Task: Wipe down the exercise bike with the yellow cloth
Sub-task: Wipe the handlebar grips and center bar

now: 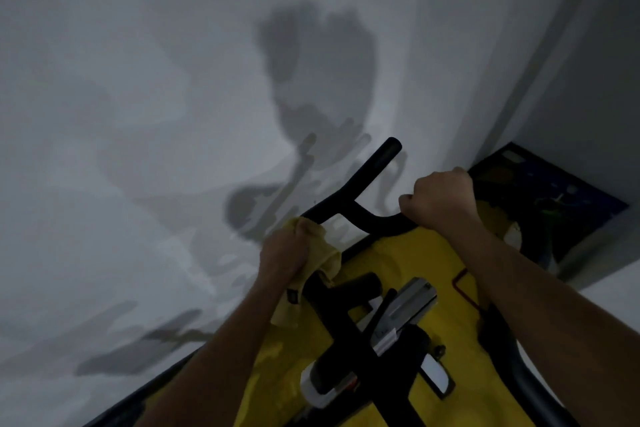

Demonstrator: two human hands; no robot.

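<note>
gripping handlebar (360, 184) pointing, seemingly, up toward wall (173, 80).

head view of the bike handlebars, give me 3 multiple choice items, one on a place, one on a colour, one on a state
1. Where is the cloth?
A. in the left hand
B. on the floor
C. draped over the right forearm

2. What colour is the cloth?
A. blue
B. yellow
C. white

3. What is the right hand doing?
A. hanging open
B. pressing flat on the wall
C. gripping the handlebar

Answers:
A, the cloth is bunched under the left hand's fingers on the bar.
B, it shows pale yellow.
C, its fingers curl round the bar's right end.
</note>
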